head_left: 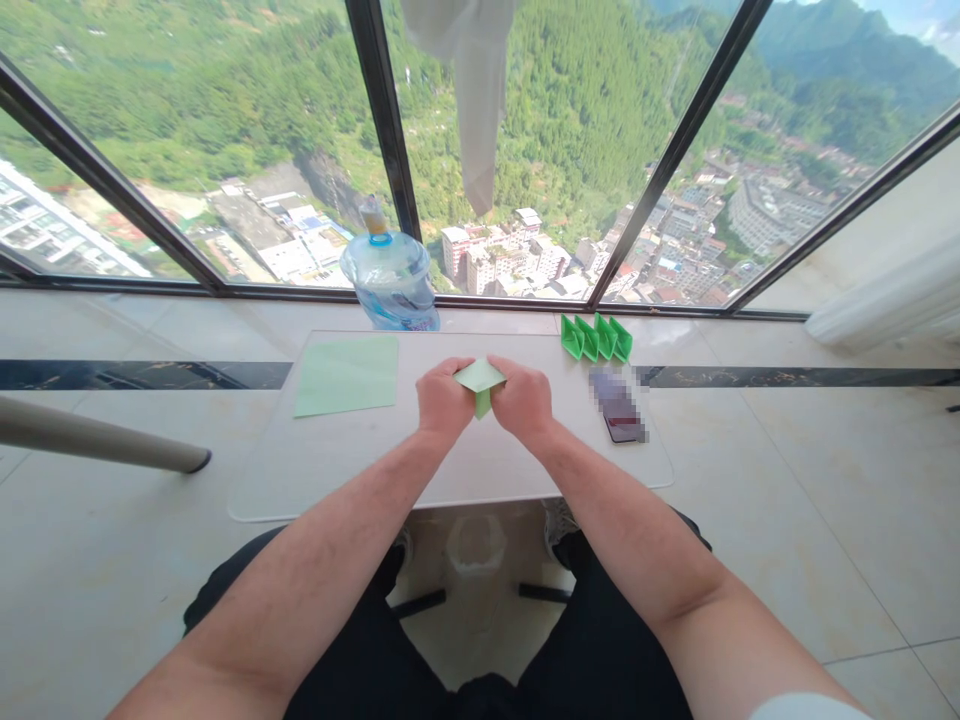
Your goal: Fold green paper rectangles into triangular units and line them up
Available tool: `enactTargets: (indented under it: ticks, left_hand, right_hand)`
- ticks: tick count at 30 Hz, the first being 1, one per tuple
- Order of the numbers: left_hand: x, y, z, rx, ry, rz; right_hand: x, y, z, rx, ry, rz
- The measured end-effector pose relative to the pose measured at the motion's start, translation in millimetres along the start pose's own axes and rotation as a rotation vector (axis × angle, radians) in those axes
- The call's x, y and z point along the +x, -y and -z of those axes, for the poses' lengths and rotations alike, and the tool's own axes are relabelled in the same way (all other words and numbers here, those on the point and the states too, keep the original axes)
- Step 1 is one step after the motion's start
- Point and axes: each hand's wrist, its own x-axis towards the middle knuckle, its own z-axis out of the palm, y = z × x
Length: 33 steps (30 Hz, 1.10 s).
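Between my two hands is a piece of folded light green paper (481, 376), with a diamond-shaped top and a narrow flap hanging below. My left hand (444, 402) is closed on its left side, and my right hand (523, 398) grips the right side. Both hands are over the middle of the white table, and parts of the fingers are hidden behind the paper. A flat light green sheet of paper (347, 376) lies on the table to the left. Several darker green folded paper pieces (596, 339) stand in a row at the back right corner.
On the right of the white table (337, 470) lies a phone (619, 410), partly pixelated. A large clear water bottle (391, 280) stands behind the table by the window. A beige pole (97, 435) reaches in from the left. My legs are under the table's near edge.
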Motion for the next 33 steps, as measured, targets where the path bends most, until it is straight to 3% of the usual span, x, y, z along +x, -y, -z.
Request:
enactTargets:
  ticks: [6,11,15,23,33]
  left_hand:
    - [5.4,1.4,1.4,-0.095,0.02,0.037]
    - [9.5,1.2,4.5,-0.446,0.24,0.236]
    - [8.7,-2.4,13.5,-0.625,0.327,0.273]
    - [3.9,-3.9,17.8,-0.657,0.284,0.181]
    - [6.8,-3.6,19.2,-0.759,0.29,0.218]
  right_hand:
    - [-0.2,-6.9,-3.3,0.086,-0.047,0.061]
    - [3.7,-16.1,0.1,0.224,-0.09,0.126]
    - [6.4,-23.2,1.2,0.306,-0.08,0.138]
    - [5.3,-21.8,1.5,0.244,-0.003,0.131]
    - [4.6,-20.6,6.9,0.209,-0.033,0.172]
